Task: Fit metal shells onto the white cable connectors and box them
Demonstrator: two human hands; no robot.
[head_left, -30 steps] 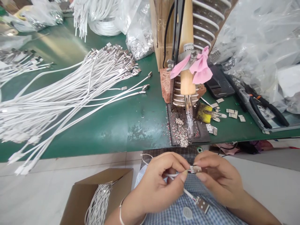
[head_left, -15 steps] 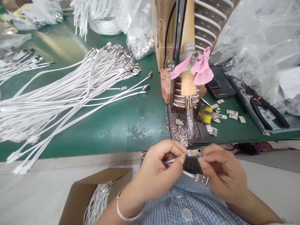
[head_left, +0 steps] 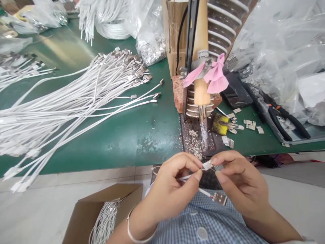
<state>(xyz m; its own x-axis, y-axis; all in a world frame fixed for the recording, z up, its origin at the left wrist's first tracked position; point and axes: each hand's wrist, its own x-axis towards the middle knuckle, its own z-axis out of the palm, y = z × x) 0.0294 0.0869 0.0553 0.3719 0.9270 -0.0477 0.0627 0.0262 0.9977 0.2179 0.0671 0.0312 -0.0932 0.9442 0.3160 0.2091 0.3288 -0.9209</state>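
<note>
My left hand [head_left: 175, 184] pinches a white cable [head_left: 185, 177] between thumb and fingers, close to the bare metal USB plug [head_left: 207, 165] on its end. Against the far side of that plug are the fingertips of my right hand [head_left: 240, 179], curled in a pinch, the thumb a little lower. A thin, fine strand or edge shows between the right fingertips, too small to make out. Below the hands hangs a second metal USB plug [head_left: 219, 198] with red and white wire at its neck. Just beyond the hands a soldering iron [head_left: 203, 125] points down, clamped upright.
Many white cables with metal plugs [head_left: 83, 98] lie on the green table [head_left: 122, 139]. Right of the iron are a yellow sponge [head_left: 220, 124], loose metal shells [head_left: 250, 124], a phone [head_left: 237, 93] and pliers [head_left: 286, 117]. A cardboard box [head_left: 83, 217] with cables stands below.
The plug between my hands has tilted, its right end higher. My right index finger has come onto the plug's end. The lower plug has swung slightly.
</note>
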